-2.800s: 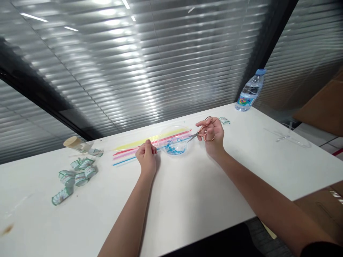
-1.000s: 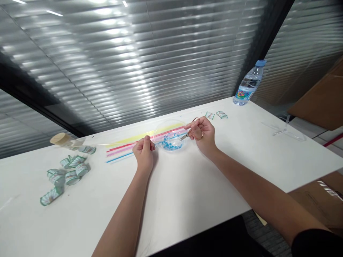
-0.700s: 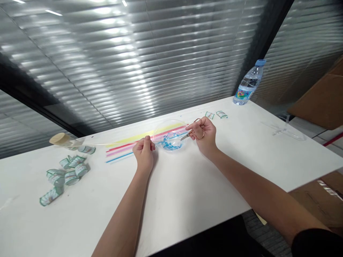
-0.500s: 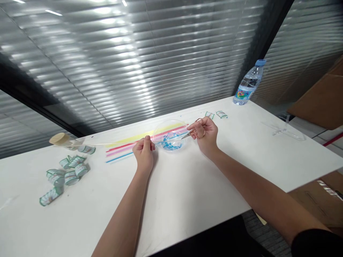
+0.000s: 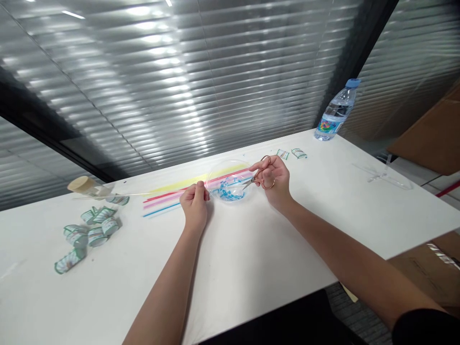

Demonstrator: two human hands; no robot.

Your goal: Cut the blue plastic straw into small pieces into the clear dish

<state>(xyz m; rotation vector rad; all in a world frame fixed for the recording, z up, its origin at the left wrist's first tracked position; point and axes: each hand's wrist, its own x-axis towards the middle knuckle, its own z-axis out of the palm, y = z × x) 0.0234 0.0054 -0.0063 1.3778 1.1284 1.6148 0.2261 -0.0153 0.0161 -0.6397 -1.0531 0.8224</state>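
My right hand (image 5: 273,182) grips small rose-gold scissors (image 5: 256,178), their blades pointing left over a clear plastic bowl (image 5: 230,184) that holds several short blue straw pieces (image 5: 225,192). My left hand (image 5: 194,205) is closed in a pinch on a thin blue straw (image 5: 161,209) that runs from the table toward the bowl. Long yellow, red and pink straws (image 5: 168,192) lie side by side behind my left hand and pass under the bowl.
Several small green-and-white tape rolls (image 5: 88,230) lie at the table's left, with a wooden-lidded jar (image 5: 84,186) behind them. Two more rolls (image 5: 292,154) and a water bottle (image 5: 337,113) are at the far right. A clear acrylic stand (image 5: 383,175) sits on the right.
My hands have stayed at the bowl, with the scissors opening and closing slightly over it. The camera view has shifted a little.
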